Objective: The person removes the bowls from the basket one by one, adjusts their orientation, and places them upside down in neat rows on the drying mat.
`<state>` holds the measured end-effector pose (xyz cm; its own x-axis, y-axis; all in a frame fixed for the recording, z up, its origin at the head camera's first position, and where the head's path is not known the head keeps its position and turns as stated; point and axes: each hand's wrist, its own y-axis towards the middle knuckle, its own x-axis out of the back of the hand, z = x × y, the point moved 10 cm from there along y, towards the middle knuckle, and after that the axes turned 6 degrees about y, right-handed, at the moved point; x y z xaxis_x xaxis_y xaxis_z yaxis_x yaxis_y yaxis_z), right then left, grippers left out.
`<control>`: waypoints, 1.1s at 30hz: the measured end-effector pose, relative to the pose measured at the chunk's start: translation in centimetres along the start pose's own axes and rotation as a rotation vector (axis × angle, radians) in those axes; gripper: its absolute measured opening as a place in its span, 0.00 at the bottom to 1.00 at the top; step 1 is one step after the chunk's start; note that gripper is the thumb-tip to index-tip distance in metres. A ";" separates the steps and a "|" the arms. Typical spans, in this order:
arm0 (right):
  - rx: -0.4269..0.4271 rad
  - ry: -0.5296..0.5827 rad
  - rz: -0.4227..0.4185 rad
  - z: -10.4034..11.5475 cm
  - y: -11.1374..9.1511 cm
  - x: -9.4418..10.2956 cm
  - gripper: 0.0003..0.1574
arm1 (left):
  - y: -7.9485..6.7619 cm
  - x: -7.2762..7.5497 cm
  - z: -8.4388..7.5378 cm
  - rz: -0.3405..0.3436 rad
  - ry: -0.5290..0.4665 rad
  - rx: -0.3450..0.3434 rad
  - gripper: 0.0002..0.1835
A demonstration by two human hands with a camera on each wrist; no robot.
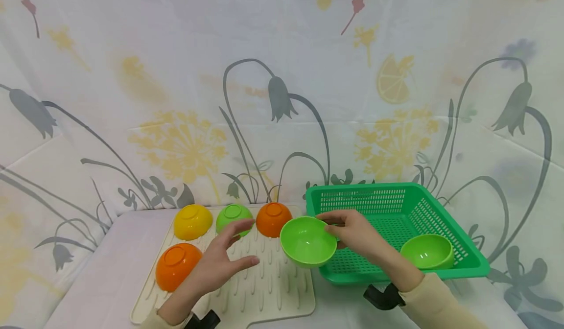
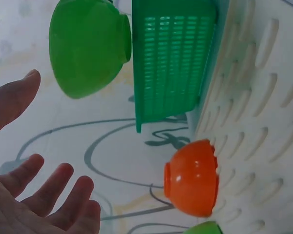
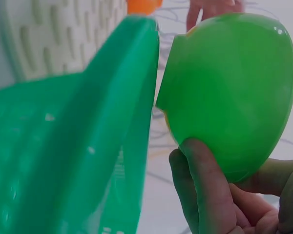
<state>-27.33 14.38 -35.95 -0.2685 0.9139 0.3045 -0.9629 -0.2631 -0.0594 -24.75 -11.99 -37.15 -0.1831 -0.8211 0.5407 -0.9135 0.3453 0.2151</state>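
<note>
A light green bowl [image 1: 306, 243] is held up by my right hand [image 1: 359, 236], thumb at its rim and fingers against its outer side. It hangs above the right part of the cream drying mat [image 1: 264, 294], beside the basket. In the right wrist view the pinched bowl [image 3: 234, 92] shows its outer wall and foot. My left hand [image 1: 220, 263] is held over the mat with fingers spread, touching nothing. The left wrist view shows that hand [image 2: 44, 195] apart from the raised bowl [image 2: 88, 46].
Upside down on the mat lie a yellow bowl [image 1: 192, 222], a green bowl [image 1: 233, 216], an orange bowl [image 1: 274, 220] and another orange bowl [image 1: 176, 266]. The green basket [image 1: 365, 192] at the right holds a green bowl [image 1: 427, 253]. A patterned cloth [image 1: 282, 123] hangs behind.
</note>
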 end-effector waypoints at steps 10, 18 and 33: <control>0.027 0.062 0.001 0.2 0.5 -2.8 0.21 | 0.6 -2.6 -0.8 0.080 -0.120 -0.032 0.42; 0.030 0.088 -0.067 -0.3 0.7 -4.0 0.20 | 0.6 -3.9 -1.1 0.118 -0.143 -0.087 0.41; 0.068 0.196 -0.064 -0.6 0.5 -4.7 0.21 | 0.8 -3.9 -0.2 0.106 -0.128 -0.034 0.53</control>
<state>-26.56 10.13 -37.98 -0.2131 0.9703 0.1144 -0.9760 -0.2167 0.0204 -24.65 -8.46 -38.89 -0.3243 -0.8296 0.4545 -0.8744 0.4462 0.1907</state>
